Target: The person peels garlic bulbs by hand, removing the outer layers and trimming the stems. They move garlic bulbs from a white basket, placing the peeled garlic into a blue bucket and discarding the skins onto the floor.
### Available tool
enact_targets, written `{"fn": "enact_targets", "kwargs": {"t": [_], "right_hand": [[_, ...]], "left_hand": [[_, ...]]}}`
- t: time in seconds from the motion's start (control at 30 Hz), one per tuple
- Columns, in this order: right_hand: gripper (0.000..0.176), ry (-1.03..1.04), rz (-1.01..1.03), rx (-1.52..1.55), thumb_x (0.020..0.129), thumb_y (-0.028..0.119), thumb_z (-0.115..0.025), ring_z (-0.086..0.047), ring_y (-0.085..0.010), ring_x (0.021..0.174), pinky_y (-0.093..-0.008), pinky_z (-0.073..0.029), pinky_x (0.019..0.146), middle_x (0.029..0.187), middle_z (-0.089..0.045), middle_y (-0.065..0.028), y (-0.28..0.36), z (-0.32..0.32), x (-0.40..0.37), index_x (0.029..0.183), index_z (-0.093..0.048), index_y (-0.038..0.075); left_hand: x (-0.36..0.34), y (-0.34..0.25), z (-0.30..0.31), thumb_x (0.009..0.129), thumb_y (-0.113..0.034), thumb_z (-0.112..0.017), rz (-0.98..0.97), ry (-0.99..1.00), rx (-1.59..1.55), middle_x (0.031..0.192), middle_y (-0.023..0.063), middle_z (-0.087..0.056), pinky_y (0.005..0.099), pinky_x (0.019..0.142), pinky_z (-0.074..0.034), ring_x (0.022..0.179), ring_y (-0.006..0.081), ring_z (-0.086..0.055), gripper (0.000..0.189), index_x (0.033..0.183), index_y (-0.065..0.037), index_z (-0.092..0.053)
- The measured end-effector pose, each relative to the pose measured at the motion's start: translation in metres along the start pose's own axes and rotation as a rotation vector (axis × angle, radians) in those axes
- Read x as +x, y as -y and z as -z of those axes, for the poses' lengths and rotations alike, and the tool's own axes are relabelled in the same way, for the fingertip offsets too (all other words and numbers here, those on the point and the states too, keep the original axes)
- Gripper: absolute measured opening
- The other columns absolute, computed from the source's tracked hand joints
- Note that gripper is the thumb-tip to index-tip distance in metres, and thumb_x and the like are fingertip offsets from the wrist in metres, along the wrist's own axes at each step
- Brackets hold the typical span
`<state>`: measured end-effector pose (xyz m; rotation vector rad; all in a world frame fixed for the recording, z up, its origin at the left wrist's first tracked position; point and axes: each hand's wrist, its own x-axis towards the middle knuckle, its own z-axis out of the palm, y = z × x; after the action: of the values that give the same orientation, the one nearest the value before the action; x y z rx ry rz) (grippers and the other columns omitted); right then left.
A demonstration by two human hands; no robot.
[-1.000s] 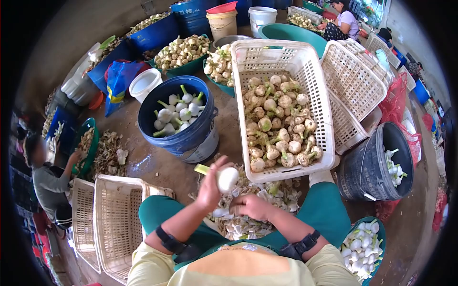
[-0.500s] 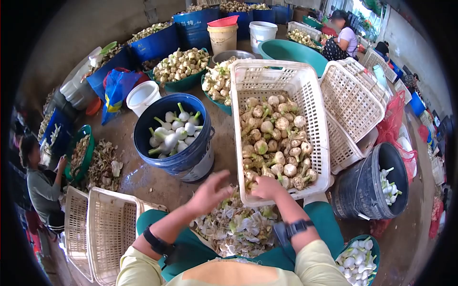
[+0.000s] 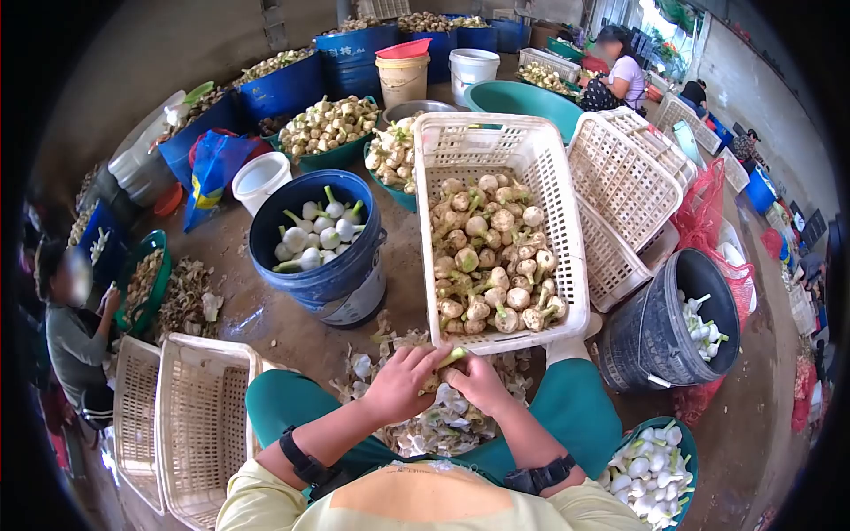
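My left hand and my right hand meet above my lap, just in front of the white crate. Both are closed around a garlic bulb; its green stem pokes out while the fingers hide most of the bulb. Unpeeled garlic with brown, dirty skins fills the lower part of the crate, which leans toward me. Below the hands, a heap of garlic peels lies between my knees. Ahead on the left stands a blue bucket of peeled white garlic.
At right a black bucket lies tilted with peeled garlic inside, and a green basin of white bulbs sits by my right knee. Crates stand at left, more at right. Co-workers sit at left and far right.
My right hand has come out of the crate, drawing back with a garlic bulb. My left hand, spread half a second ago, has moved in and closed on the bulb too.
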<state>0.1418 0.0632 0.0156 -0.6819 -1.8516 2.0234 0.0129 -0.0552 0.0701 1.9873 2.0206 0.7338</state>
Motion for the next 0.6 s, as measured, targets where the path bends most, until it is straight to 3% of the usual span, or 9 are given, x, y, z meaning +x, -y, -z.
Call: {"fn": "enact_targets", "kwargs": {"t": [0.1,0.13,0.27,0.33,0.37,0.43,0.47,0.6], "right_hand": [[0.024,-0.006,0.002,-0.14,0.076,0.013,-0.057,-0.049,-0.0064,0.061,-0.0242,-0.042,0.055,0.072,-0.056,0.0003,-0.003,-0.007,-0.004,0.096,-0.055,-0.001],[0.021,-0.065,0.057,-0.033,0.074,0.014,-0.057,-0.048,-0.0073,0.056,-0.0257,-0.042,0.052,0.065,-0.055,-0.0007,0.002,-0.015,-0.008,0.089,-0.057,-0.001],[0.019,-0.168,0.049,-0.153,0.073,0.014,-0.056,-0.048,-0.0078,0.055,-0.0262,-0.042,0.052,0.061,-0.055,-0.0023,0.011,-0.023,-0.019,0.084,-0.057,-0.002],[0.019,-0.217,0.019,-0.248,0.073,0.014,-0.055,-0.048,-0.0085,0.054,-0.027,-0.041,0.051,0.058,-0.055,-0.0029,0.013,-0.016,-0.024,0.082,-0.058,-0.002],[0.019,-0.139,0.011,-0.1,0.073,0.012,-0.052,-0.05,-0.0079,0.059,-0.026,-0.041,0.054,0.066,-0.058,-0.0025,0.002,-0.008,-0.022,0.085,-0.059,-0.001],[0.02,0.003,-0.095,0.194,0.077,0.015,-0.057,-0.051,-0.0079,0.067,-0.0241,-0.042,0.06,0.077,-0.06,-0.002,-0.006,0.005,-0.025,0.088,-0.06,0.0],[0.02,0.0,-0.092,0.195,0.077,0.015,-0.057,-0.051,-0.0079,0.067,-0.0241,-0.042,0.06,0.077,-0.06,-0.002,0.0,0.003,-0.027,0.088,-0.06,0.0],[0.029,0.079,-0.051,0.194,0.082,0.025,-0.061,-0.05,-0.0073,0.074,-0.023,-0.041,0.067,0.084,-0.059,-0.0002,0.009,-0.001,-0.029,0.096,-0.06,0.001]], "left_hand": [[-0.016,-0.008,-0.009,0.064,-0.016,-0.07,0.041,-0.082,0.003,0.109,0.0147,-0.043,0.0409,0.088,-0.039,0.1,0.0332,-0.044,0.076,0.132,-0.016,-0.035],[-0.02,-0.009,-0.011,0.064,-0.014,-0.072,0.064,-0.075,-0.042,0.111,0.0148,-0.041,0.0423,0.087,-0.039,0.1,0.0339,-0.043,0.077,0.132,-0.018,-0.035],[-0.026,-0.016,-0.011,0.064,-0.016,-0.073,0.061,-0.065,-0.015,0.111,0.0156,-0.041,0.0417,0.089,-0.037,0.101,0.034,-0.043,0.08,0.133,-0.017,-0.033],[-0.026,-0.022,-0.008,0.07,-0.017,-0.072,0.096,-0.029,-0.27,0.111,0.0142,-0.041,0.0378,0.089,-0.039,0.104,0.0276,-0.044,0.071,0.13,-0.011,-0.035],[-0.027,-0.022,-0.01,0.07,-0.017,-0.072,0.093,-0.023,-0.271,0.111,0.0142,-0.041,0.0378,0.089,-0.039,0.104,0.0276,-0.044,0.071,0.13,-0.011,-0.035],[-0.031,-0.013,-0.02,0.074,-0.022,-0.07,0.462,-0.024,-1.279,0.111,0.0124,-0.04,0.0314,0.085,-0.041,0.101,0.023,-0.045,0.061,0.125,-0.008,-0.039],[-0.032,-0.003,-0.026,0.077,-0.023,-0.068,0.285,-0.101,-0.902,0.106,0.0087,-0.044,0.0287,0.081,-0.043,0.095,0.0187,-0.049,0.058,0.122,-0.003,-0.038],[-0.034,0.002,-0.026,0.081,-0.028,-0.064,0.139,-0.106,-0.564,0.105,0.0084,-0.045,0.0299,0.079,-0.044,0.085,0.0195,-0.052,0.062,0.127,-0.004,-0.03]]}}
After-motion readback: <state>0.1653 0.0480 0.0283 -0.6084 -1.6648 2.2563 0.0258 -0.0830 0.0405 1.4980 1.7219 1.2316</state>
